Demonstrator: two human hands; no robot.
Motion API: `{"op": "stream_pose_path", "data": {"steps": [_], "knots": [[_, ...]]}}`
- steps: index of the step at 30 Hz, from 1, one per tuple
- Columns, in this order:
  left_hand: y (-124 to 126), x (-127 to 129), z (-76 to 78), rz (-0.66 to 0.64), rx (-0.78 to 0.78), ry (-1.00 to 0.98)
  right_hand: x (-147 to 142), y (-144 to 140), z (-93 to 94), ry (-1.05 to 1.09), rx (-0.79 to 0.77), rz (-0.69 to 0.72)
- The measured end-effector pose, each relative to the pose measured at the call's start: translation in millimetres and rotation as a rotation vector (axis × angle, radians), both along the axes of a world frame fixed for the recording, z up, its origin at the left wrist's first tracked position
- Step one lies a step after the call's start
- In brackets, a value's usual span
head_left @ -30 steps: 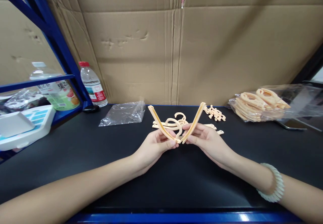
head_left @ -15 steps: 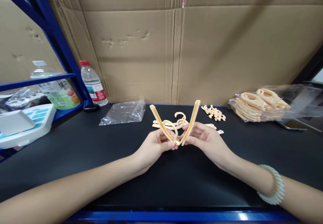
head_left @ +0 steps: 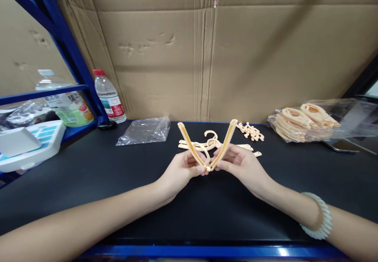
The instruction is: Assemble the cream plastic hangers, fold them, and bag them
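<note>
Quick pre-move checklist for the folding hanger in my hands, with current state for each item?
1. Left hand grips the left hanger arm: ok.
2. Right hand grips the right hanger arm: ok.
3. Arms meet at the bottom, forming a V: ok.
4. Joint fully seated: cannot tell, fingers cover it.
5. Hook parts lie on the black table just behind the hands: ok.
6. Bag of finished hangers sits apart, far right: ok.

My left hand point(head_left: 183, 169) and right hand point(head_left: 240, 163) held the folded hanger point(head_left: 208, 148) between them; loose hangers point(head_left: 206, 142) lay behind it, the bottle point(head_left: 108, 96) far left.
</note>
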State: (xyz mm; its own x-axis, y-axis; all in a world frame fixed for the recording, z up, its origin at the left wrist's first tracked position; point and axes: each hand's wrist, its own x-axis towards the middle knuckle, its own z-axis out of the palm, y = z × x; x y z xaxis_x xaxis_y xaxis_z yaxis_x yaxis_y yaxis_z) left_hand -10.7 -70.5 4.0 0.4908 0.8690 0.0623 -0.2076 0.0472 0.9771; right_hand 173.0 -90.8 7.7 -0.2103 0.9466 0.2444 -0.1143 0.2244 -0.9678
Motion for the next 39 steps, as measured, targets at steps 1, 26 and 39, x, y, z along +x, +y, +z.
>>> {"op": "stream_pose_path", "data": {"steps": [1,26,39], "knots": [[-0.6,0.6,0.0,0.014,0.0,-0.003,0.0,-0.3,0.2,-0.01,0.006,-0.003],[-2.9,0.1,7.4,0.122,-0.089,-0.03,7.3,4.6,8.4,-0.117,0.079,-0.041],[45.6,-43.6,48.8,0.263,-0.046,-0.066,81.6,24.5,44.6,-0.935,0.902,-0.195]]}}
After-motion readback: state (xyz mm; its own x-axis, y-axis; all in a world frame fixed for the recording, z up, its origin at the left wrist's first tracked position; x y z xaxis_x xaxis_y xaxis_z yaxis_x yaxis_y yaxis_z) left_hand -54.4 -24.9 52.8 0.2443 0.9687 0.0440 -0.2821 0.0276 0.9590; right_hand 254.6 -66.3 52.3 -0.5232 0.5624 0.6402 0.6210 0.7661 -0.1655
